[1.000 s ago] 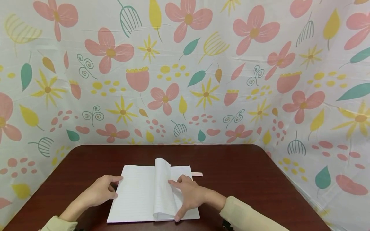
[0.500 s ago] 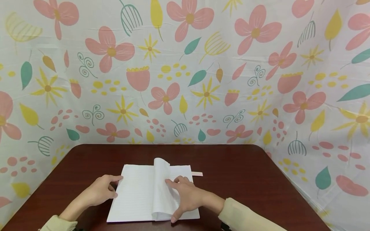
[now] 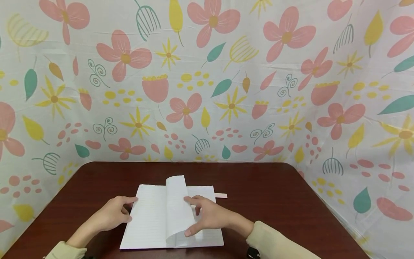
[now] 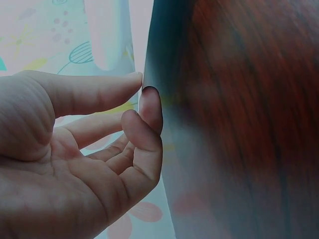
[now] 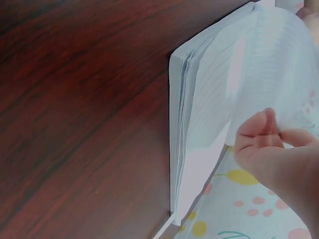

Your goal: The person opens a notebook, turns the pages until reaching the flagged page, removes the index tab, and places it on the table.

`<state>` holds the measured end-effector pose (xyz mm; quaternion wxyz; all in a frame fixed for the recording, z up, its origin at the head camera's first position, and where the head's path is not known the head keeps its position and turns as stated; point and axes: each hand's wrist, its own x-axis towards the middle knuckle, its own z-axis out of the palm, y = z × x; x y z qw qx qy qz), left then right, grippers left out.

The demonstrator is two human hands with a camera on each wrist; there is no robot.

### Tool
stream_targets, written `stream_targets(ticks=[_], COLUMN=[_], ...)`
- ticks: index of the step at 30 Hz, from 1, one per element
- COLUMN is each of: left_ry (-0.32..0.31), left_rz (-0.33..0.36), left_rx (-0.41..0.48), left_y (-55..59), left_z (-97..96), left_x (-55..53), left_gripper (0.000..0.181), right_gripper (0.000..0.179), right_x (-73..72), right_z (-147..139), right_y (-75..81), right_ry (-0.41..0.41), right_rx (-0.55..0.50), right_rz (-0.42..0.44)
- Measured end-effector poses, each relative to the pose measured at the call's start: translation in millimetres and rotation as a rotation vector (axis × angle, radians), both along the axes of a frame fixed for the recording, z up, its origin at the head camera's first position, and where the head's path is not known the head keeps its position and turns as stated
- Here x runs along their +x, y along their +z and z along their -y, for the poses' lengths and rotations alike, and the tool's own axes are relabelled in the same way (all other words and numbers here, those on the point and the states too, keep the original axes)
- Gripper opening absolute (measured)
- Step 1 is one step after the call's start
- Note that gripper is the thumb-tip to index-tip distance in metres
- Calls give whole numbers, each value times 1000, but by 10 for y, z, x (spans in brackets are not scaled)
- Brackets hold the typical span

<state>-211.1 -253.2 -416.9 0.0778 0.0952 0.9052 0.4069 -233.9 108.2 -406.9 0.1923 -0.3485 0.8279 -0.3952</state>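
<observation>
A floral curtain is hanging behind a dark wooden counter. An open notebook is lying on it, one page curling up mid-spread. The left hand is pinching the notebook's left edge; the right hand, thumb and forefinger spread wide, is touching the page. A pink strip is jutting out rightward.
</observation>
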Motion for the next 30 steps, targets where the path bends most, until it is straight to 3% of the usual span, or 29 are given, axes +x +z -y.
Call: stream_targets(ticks=[6, 10, 14, 19, 30], left_ry=[-3, -12, -32, -39, -19], left_rz=[-1, -9, -23, -27, -36], left_rx=[1, 8, 14, 13, -7], left_y=[-1, -4, -3, -13, -28], left_z=[2, 9, 17, 18, 8], left_x=[10, 13, 10, 4, -1], left_gripper=[62, 62, 62, 62, 61], right_gripper=[59, 44, 54, 69, 72], right_x=[-17, -48, -70, -75, -40], right_z=[43, 91, 139, 219, 429], right_y=[41, 43, 19, 2, 3], right_ry=[-115, -167, -175, -155, -206], right_rx=[-146, -210, -280, -360, -365], right_rz=[111, 100, 92, 149, 151])
